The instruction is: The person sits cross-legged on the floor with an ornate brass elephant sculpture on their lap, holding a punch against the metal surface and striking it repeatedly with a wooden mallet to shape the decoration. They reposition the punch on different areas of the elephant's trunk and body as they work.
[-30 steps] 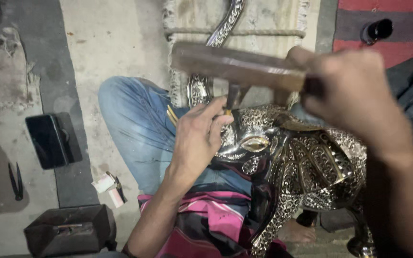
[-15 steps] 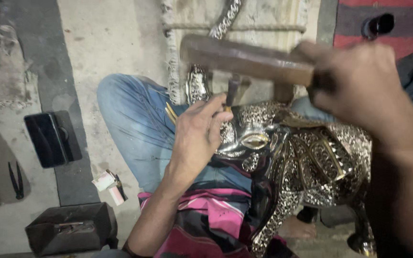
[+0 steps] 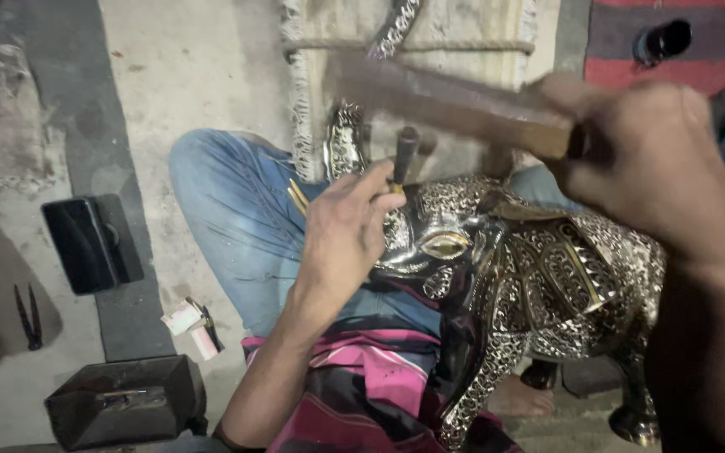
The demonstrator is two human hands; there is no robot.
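An ornate silver metal elephant figure [image 3: 547, 285] lies across my lap on a pink striped cloth [image 3: 379, 386]. My left hand [image 3: 346, 235] pinches a small dark punch [image 3: 403, 155] upright against the elephant's head. My right hand [image 3: 656, 168] grips a wooden mallet [image 3: 446, 101], held raised and blurred above the punch's top end. The elephant's trunk [image 3: 341, 143] points away from me toward a fringed mat.
A black rectangular block [image 3: 90, 243] lies on the floor to the left. Pliers [image 3: 27, 315] lie beside it. A dark metal block [image 3: 123, 398] sits at lower left, with small paper packets [image 3: 190, 323] near my knee. A red striped rug [image 3: 673, 50] is at top right.
The mallet has swung slightly and is now blurred above the punch. My left hand keeps the punch on the elephant's head; the view has shifted a little.
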